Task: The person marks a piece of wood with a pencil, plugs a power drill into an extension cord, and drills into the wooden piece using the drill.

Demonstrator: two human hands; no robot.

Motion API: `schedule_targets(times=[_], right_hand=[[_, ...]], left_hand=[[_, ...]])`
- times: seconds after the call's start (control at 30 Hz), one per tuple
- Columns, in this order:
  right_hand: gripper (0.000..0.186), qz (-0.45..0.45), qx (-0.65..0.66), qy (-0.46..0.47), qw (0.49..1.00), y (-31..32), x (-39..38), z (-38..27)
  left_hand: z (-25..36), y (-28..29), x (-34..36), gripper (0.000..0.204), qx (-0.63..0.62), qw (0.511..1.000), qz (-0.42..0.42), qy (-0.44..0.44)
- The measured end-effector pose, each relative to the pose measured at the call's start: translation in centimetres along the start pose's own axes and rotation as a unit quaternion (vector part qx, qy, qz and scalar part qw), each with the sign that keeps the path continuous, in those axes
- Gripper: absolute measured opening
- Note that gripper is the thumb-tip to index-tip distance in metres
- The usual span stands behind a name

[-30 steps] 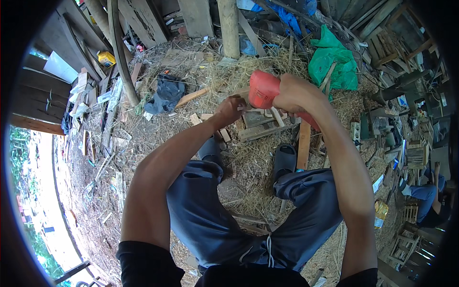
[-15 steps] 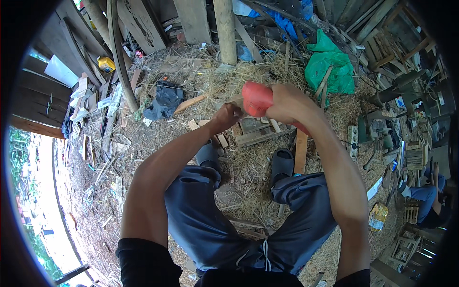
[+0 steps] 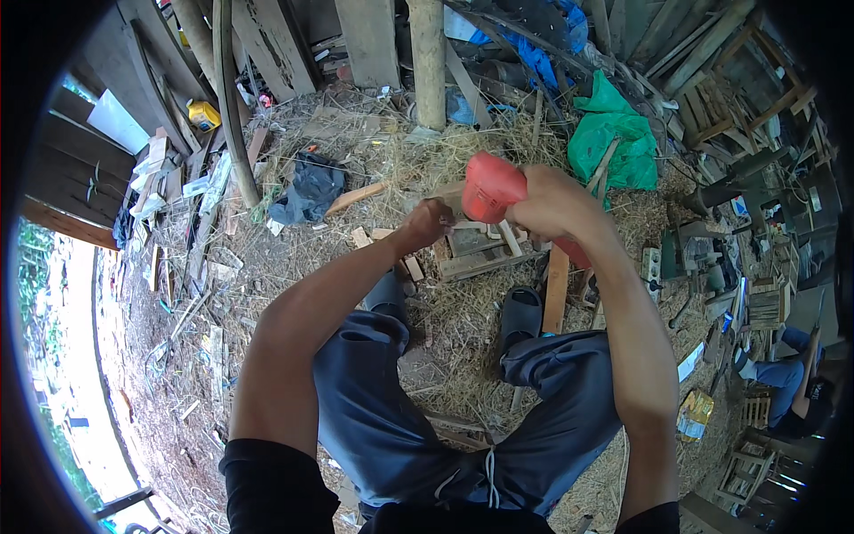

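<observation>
While the right hand grips the red tool, fingers wrapped, over the wooden frame, its broad end lies just right of the left hand, fingers curled, contents unclear.

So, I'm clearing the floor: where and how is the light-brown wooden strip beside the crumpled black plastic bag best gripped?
Probably pinch the light-brown wooden strip across its narrow width at its right end, coming from the right and above. It lies slanted, its left end close to the crumpled black plastic bag, while the right end is uncovered and nearer the left hand.
</observation>
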State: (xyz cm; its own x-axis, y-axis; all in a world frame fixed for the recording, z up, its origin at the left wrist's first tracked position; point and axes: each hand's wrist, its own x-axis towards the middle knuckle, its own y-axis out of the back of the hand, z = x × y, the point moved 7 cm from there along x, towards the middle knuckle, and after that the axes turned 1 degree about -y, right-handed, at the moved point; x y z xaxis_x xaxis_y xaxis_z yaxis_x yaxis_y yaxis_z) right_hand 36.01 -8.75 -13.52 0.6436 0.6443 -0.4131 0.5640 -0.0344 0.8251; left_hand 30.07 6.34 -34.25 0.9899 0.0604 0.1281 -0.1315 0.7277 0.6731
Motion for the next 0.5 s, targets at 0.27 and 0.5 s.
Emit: schedule_targets(times=[0.27,0.5], right_hand=[[0.033,0.022,0.042,0.001,0.999,1.0,-1.2,0.7],[0.041,0.021,0.046,-0.005,0.999,1.4,-2.0,0.1]], left_hand=[[0.3,0.6,-0.5,0.025,-0.004,0.999,0.033,-0.008],[-0.1,0.6,-0.3,0.027,-0.025,0.999,0.042,-0.005]])
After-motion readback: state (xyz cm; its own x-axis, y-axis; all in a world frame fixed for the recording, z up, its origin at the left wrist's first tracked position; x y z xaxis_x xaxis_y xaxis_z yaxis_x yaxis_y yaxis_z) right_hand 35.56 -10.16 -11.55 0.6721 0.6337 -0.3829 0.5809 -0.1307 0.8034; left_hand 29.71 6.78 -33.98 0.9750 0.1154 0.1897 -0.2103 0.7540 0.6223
